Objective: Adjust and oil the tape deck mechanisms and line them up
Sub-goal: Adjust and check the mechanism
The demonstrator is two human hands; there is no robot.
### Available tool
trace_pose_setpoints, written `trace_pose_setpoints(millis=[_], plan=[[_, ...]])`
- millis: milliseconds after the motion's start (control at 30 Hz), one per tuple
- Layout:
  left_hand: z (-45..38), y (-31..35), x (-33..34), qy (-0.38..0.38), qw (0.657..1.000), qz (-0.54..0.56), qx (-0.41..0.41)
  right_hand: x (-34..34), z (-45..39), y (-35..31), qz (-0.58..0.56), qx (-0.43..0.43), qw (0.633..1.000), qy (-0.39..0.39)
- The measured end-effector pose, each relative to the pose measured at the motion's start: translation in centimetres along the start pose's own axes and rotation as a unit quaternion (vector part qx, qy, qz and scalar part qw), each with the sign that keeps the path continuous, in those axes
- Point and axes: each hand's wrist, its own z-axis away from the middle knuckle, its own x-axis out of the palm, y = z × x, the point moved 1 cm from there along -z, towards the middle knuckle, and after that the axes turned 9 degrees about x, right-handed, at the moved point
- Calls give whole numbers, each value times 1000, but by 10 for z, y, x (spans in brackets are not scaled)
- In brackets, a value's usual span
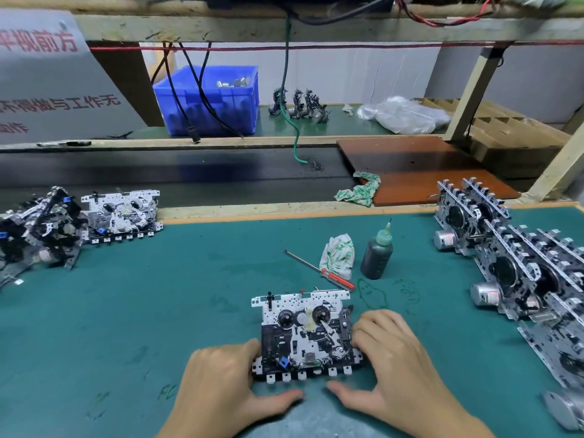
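Note:
A tape deck mechanism [305,335] lies flat on the green mat near the front edge, its two reels facing up. My left hand [226,387] holds its left side, fingers on the edge and thumb stretched along the mat below it. My right hand [398,361] grips its right side the same way. A dark oil bottle [377,254] with a green nozzle stands upright behind the mechanism. A red-handled screwdriver [319,270] lies beside a crumpled cloth [338,256].
A row of upright mechanisms [512,267] with motors runs along the right side. One flat mechanism [121,216] and a heap of others [41,229] sit at the far left. A blue crate [211,99], a brown board [420,169] and hanging cables stand behind.

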Motion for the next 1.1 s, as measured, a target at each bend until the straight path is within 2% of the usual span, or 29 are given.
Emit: trace_pose_setpoints(millis=[133, 233, 333, 533, 667, 800, 900, 967, 1033, 1100], plan=[[2, 1, 2, 8, 1000, -16, -19, -2, -2, 1, 19, -29, 999, -6], [1, 4, 6, 14, 996, -33, -78, -2, -1, -1, -11, -21, 999, -22], [0, 3, 8, 18, 994, -38, -100, -2, 0, -2, -36, -17, 999, -30], [3, -6, 3, -24, 998, -9, -60, -1, 1, -3, 0, -5, 1000, -18], [6, -2, 2, -19, 1000, 12, -11, 0, 1, -7, 5, 26, 1000, 1], [5, -3, 0, 12, 999, -8, -33, 0, 0, -4, -24, 7, 1000, -17], [5, -5, 1, 7, 999, -7, -37, -1, 0, -1, -16, -30, 999, -32], [5, -6, -4, -1, 999, -2, -42, -2, -1, -2, -18, -22, 999, -46], [5, -5, -9, 7, 999, 16, -43, -6, -3, -5, -60, -4, 996, -71], [5, -4, -12, 52, 995, 72, -40, -11, -6, -7, -171, 41, 980, -94]])
